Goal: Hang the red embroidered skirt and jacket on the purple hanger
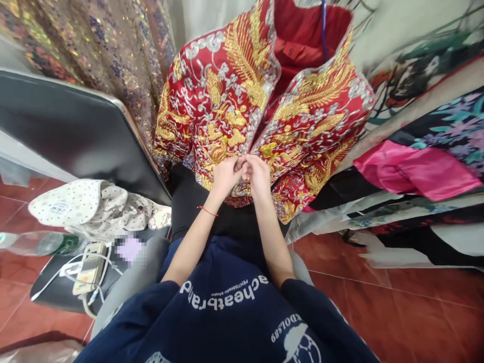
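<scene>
A red jacket (212, 121) with dense gold and silver embroidery hangs in front of me, its collar standing open at the top. Inside the neck is a small red size label (291, 51) marked S. My left hand (227, 174) and my right hand (257, 174) meet at the lower part of the jacket's front opening. Both are closed, their fingertips pinched together on the front edges. Whatever small fastening may lie between the fingertips is hidden. A thin red string circles my left wrist.
A black chair back (71, 126) stands at left. On a black seat lie a spotted white cloth (124, 206), a plastic bottle (41, 243) and a power strip (89, 267) with cables. Sequined fabric (124, 60) hangs behind; garments with a pink piece (412, 169) hang at right.
</scene>
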`<state>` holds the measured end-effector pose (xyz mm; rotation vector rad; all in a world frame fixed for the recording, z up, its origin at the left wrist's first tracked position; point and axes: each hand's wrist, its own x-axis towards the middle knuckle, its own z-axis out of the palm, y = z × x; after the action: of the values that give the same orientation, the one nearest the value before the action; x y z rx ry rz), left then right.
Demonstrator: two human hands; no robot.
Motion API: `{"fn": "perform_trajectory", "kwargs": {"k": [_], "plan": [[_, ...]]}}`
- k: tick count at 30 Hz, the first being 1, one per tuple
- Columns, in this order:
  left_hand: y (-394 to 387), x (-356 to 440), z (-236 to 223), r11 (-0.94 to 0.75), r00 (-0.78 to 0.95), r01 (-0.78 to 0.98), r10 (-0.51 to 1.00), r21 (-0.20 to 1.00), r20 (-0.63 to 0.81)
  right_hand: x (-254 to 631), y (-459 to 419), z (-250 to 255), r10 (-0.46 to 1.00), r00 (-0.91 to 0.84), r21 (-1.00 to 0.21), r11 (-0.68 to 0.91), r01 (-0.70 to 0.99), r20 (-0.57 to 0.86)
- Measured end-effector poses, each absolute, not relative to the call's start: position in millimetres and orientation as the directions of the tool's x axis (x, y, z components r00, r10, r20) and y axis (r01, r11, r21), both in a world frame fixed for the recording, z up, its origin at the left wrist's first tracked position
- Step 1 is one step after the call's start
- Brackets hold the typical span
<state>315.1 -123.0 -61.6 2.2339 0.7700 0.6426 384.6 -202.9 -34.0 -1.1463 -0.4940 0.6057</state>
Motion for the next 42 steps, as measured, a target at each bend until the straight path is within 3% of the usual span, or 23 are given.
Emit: {"fn": "perform_trajectory", "kwargs": {"k": [3,7,21,25,28,31,34,37,39,42], "plan": [[-118,329,-54,-0.694,0.725,0.284,0.607,0.661,0.326,384,-204,-31,0.681,0.732,-0.941,0.267,-0.207,0.032],[-120,337,-63,-0.659,0.708,0.23,0.618,0.716,0.341,384,-202,-18,0.658,0.752,-0.936,0.294,-0.196,0.049],[-118,353,-68,-0.62,0.65,0.247,0.676,0.745,0.346,405,-171,72,0.509,0.794,-0.901,0.42,0.107,0.332],[-111,347,-56,-0.598,0.695,0.234,0.654,0.766,0.299,410,-168,86,0.461,0.807,-0.907,0.368,0.205,0.369],[-99,337,-39,-0.577,0.783,0.193,0.578,0.793,0.23,422,-171,85,0.531,0.779,-0.938,0.27,0.218,0.334],[-83,327,-13,-0.603,0.785,0.055,0.519,0.796,0.339,437,-172,75,0.603,0.755,-0.965,0.188,0.18,0.259],[-69,322,22,-0.773,0.577,-0.091,0.473,0.627,0.666,444,-171,68,0.609,0.751,-0.967,0.15,0.206,0.254],[-56,322,63,-0.928,0.352,-0.109,0.299,0.356,0.887,443,-178,71,0.538,0.724,-0.888,0.112,0.446,0.431],[-47,326,89,-0.983,0.354,-0.053,0.148,0.178,0.924,444,-190,79,0.44,0.617,-0.72,0.107,0.685,0.653],[-35,338,123,-1.0,0.483,0.008,-0.002,-0.007,0.876,457,-212,99,0.266,0.341,-0.349,-0.019,0.937,0.902]]}}
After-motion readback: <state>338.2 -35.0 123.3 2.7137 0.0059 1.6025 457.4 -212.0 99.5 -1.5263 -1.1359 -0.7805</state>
